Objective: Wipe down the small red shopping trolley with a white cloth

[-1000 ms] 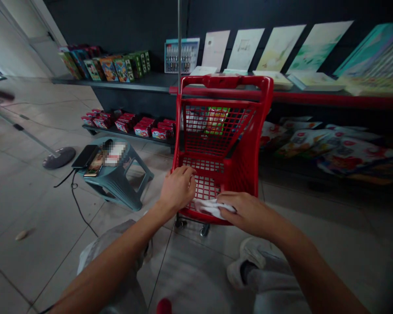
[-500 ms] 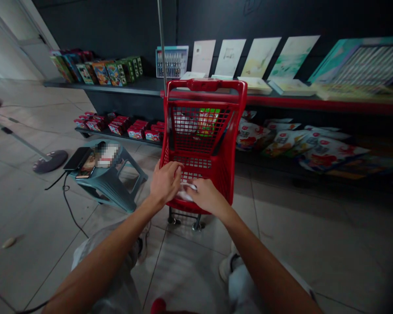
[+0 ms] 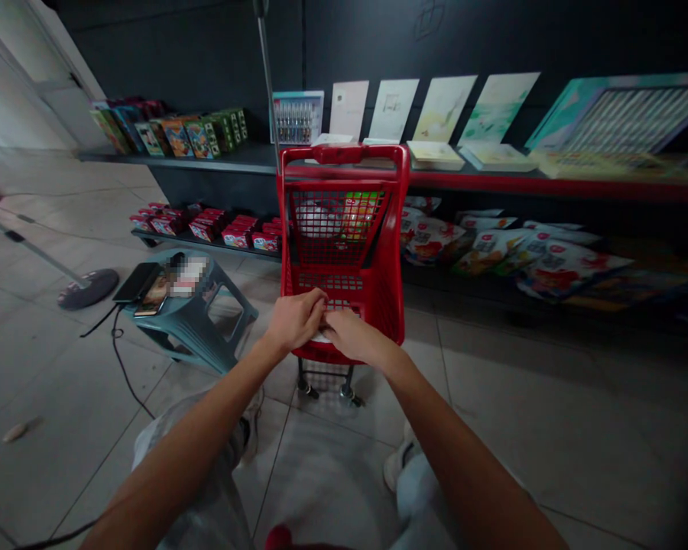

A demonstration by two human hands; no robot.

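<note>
A small red shopping cart (image 3: 398, 305) with a mesh basket stands in front of me. At its near rim, my left hand (image 3: 296, 317) and my right hand (image 3: 349, 334) meet, fingers bent and close together. Below their fingers a bit of soft white cloth (image 3: 321, 337) shows, lying against the rim. Both hands appear closed on this cloth, though most of it is hidden behind them. Beyond the cart's mesh back panel, bright green-and-orange packaging (image 3: 360, 210) is visible.
A grey-blue plastic stool (image 3: 223, 286) with a phone (image 3: 152, 296) stands left, a cable (image 3: 120, 359) trailing from it. A pole base (image 3: 89, 290) sits farther left. Behind the cart, a dark shelf (image 3: 241, 156) holds boxes, books and snack bags (image 3: 567, 263).
My hands have drawn together, the right moving closer to the left, and the white cloth is more covered. The cart sits slightly farther left in view and appears turned a little.
</note>
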